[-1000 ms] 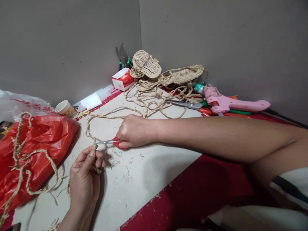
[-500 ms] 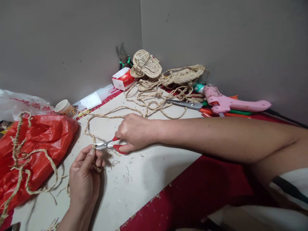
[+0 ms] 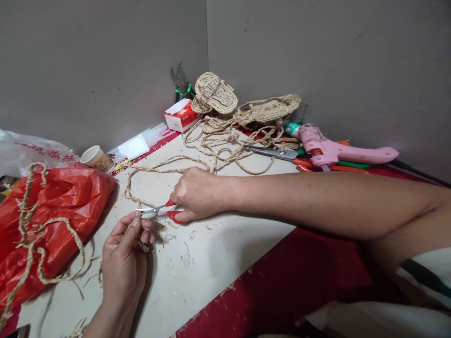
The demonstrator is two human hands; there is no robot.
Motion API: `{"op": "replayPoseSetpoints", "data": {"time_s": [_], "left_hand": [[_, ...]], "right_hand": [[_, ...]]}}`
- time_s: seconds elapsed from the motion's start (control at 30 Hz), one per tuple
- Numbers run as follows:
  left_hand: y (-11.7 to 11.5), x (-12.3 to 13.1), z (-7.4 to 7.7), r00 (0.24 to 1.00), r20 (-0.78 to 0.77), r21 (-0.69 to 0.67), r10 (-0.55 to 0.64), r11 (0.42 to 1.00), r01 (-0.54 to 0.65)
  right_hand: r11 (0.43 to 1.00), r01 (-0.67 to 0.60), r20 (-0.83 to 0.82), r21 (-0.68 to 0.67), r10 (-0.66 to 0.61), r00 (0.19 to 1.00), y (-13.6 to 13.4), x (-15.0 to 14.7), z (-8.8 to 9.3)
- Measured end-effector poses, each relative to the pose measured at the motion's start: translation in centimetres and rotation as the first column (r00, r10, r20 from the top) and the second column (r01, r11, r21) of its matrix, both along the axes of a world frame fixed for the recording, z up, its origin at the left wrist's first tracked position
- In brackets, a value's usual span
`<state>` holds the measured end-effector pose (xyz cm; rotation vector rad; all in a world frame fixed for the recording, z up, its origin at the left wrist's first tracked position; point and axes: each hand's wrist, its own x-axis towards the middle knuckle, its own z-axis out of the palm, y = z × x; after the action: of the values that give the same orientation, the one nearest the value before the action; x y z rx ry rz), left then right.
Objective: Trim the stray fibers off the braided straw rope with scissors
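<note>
Small red-handled scissors (image 3: 155,211): Our right hand (image 3: 195,192) gripped the handles, fingers closed around them; the blades stood slightly parted, aimed at our left hand (image 3: 124,256).
Braided straw rope (image 3: 165,169): It sat at the tips of the scissors, pinched between our left thumb and fingers just below the blades; beyond the scissors it ran toward a loose tangle (image 3: 232,136).
Done, as we judged: Straw scraps (image 3: 172,224) lay on the white board (image 3: 169,281) near the scissors, and a frayed length (image 3: 72,230) rested over the red plastic bag (image 3: 97,188), left of the scissors, so some cutting seemed complete.
Left, as we judged: The rope at the blades looked unsevered, though we could not tell whether the edges had bitten in. A bundled coil (image 3: 214,94) lay far beyond the scissors, seemingly unused.
Pink glue gun (image 3: 352,152): It lay well right of the scissors, with neither of our hands on it.
</note>
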<state>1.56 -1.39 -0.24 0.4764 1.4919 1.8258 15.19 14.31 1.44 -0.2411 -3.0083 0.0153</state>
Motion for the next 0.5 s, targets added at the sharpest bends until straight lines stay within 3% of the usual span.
{"op": "replayPoseSetpoints", "data": {"time_s": [0.33,0.5], "left_hand": [[0.07,-0.2,-0.04,0.999,0.029,-0.011,0.041,0.999,-0.041],[0.04,0.02,0.38,0.998,0.043,-0.004,0.053,0.999,-0.053]], "right_hand": [[0.999,-0.003,0.005,-0.053,0.003,1.0,0.15,-0.13,0.18],[0.986,0.091,-0.099,-0.141,-0.105,0.99,0.55,-0.24,-0.06]]}}
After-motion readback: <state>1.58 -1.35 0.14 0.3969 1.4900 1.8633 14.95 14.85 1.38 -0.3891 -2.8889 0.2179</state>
